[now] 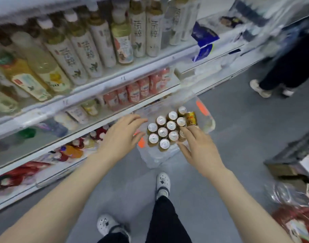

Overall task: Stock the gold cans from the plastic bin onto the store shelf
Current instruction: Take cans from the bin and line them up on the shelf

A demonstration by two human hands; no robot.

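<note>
A clear plastic bin (207,118) with orange handles stands on the grey floor in front of the shelf. Several gold cans (163,132) stand upright in it, silver tops up, and one gold can (191,118) lies tilted on its side at the far right of the group. My left hand (121,135) hovers with fingers spread over the bin's left rim, holding nothing. My right hand (198,148) reaches in from the right, fingers apart, its fingertips touching the cans at the group's right edge. The store shelf (90,97) runs along the left.
The shelf tiers hold tea bottles, pink bottles and red packs. Another person's legs (280,76) stand on the floor at the upper right. A dark crate (294,151) and red wrapped goods (294,223) sit at the right. My feet (162,185) are just behind the bin.
</note>
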